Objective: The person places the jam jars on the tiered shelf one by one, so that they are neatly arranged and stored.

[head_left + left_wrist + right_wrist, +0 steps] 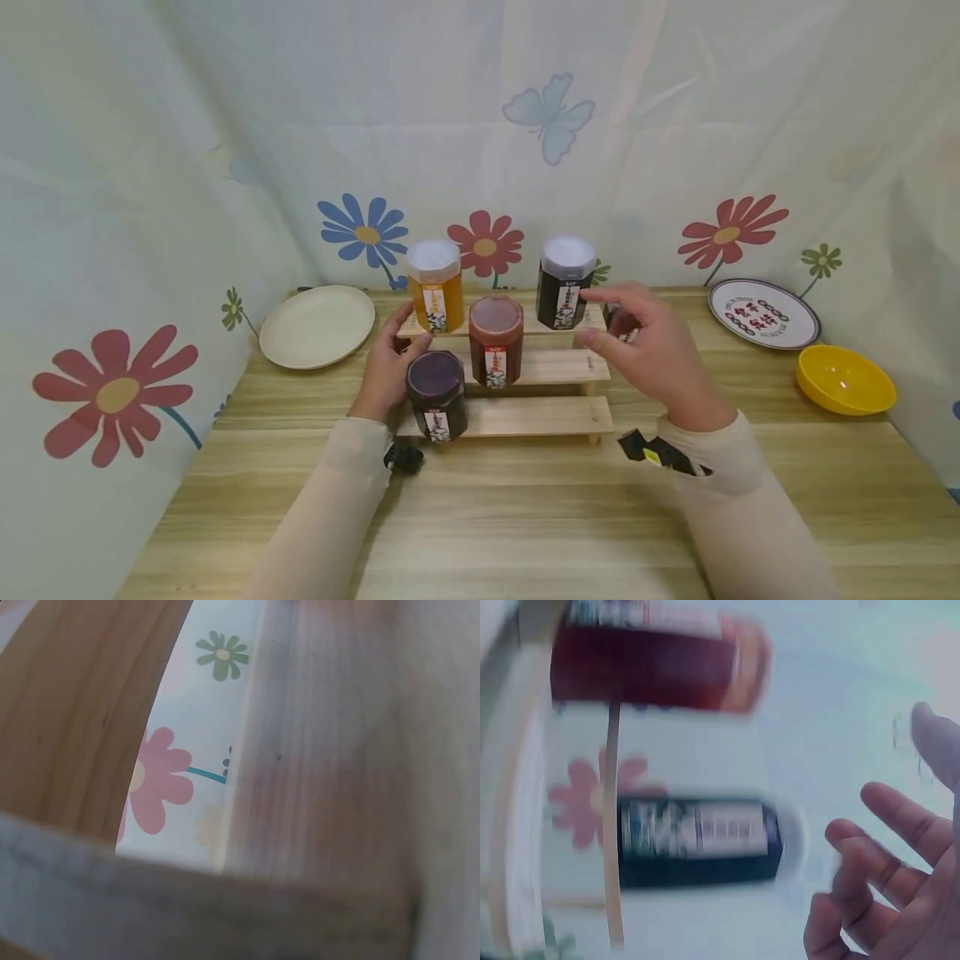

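Note:
A stepped wooden rack (546, 417) bears jars with printed labels. On its top shelf stand an amber jar (444, 304) with a whitish lid at the left and a dark jar (553, 300) with a white lid at the right. A red-brown jar (489, 350) is on the middle shelf; a dark purple jar (433, 400) is on the lowest, at the left. My left hand (384, 371) grips the rack's left end, thumb and fingers near the amber jar. Beside the white-lidded dark jar is my right hand (648, 350), its loosely bent fingers (900, 817) apart from the lid and holding nothing.
A cream plate (317, 327) lies left of the rack. Over at the right are a white plate with red writing (765, 315) and a yellow bowl (846, 382). A flower-printed curtain (420, 150) rises behind the wooden table (510, 525).

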### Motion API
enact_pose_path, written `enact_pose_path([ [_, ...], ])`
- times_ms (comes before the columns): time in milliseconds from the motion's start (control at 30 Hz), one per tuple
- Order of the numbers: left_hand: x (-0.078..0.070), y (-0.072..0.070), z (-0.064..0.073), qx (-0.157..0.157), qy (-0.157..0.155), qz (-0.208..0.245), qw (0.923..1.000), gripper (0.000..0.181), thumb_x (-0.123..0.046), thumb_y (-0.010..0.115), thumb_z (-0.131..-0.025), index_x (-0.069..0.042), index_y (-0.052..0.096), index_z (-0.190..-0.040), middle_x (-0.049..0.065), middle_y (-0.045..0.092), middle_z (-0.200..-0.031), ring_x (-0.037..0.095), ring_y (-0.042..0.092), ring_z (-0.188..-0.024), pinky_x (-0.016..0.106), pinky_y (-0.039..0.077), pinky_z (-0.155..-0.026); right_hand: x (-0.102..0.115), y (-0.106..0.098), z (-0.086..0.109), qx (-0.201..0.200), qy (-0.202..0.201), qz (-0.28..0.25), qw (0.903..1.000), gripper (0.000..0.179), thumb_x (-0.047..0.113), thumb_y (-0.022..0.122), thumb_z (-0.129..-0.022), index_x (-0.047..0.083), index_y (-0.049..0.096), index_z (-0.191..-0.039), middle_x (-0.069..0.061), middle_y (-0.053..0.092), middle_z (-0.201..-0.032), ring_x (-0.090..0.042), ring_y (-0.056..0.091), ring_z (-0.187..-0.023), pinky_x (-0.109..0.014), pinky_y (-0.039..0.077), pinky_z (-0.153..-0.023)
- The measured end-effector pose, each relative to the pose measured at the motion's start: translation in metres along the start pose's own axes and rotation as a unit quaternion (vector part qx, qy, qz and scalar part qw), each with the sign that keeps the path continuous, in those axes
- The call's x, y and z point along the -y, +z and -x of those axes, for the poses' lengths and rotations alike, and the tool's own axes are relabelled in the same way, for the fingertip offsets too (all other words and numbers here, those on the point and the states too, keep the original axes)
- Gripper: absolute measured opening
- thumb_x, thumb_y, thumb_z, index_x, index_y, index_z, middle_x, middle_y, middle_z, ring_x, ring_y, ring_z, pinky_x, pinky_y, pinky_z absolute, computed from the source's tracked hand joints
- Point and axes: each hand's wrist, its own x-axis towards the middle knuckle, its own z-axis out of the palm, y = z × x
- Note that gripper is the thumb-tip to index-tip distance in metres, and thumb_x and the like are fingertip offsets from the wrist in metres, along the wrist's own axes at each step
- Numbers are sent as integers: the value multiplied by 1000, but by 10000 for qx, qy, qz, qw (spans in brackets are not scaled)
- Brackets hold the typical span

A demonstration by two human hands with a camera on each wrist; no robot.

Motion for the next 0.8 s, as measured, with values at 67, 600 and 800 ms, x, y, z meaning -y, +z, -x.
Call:
enact_pose_path([
  [67, 0, 0, 1, -14, 22, -19, 10000, 65, -28, 65, -107, -28, 36, -166, 9, 42, -165, 38, 61, -127, 51, 52, -102, -12, -9, -3, -66, 333, 91, 9994, 43, 17, 80, -96, 11, 70, -137, -10, 67, -115, -23, 60, -88, -27, 50, -75],
  [600, 3, -2, 1, -70, -28, -28, 10000, 65, -32, 66, -106, -33, 38, -165, 5, 43, -165, 34, 60, -124, 51, 52, -100, -110, -7, -15, 146, 1854, 169, 9824, 67, 32, 74, -101, 9, 49, -158, -22, 33, -169, -47, 28, -155, -69, 28, -119],
  [800, 2, -1, 1, -37, -27, -7, 10000, 65, -32, 66, -106, -33, 38, -164, 3, 41, -166, 35, 61, -124, 51, 52, -101, -131, 2, -13, 495, 1808, 498, 9810, 64, 28, 71, -102, 4, 48, -157, -27, 27, -170, -52, 25, -154, -70, 26, -120],
])
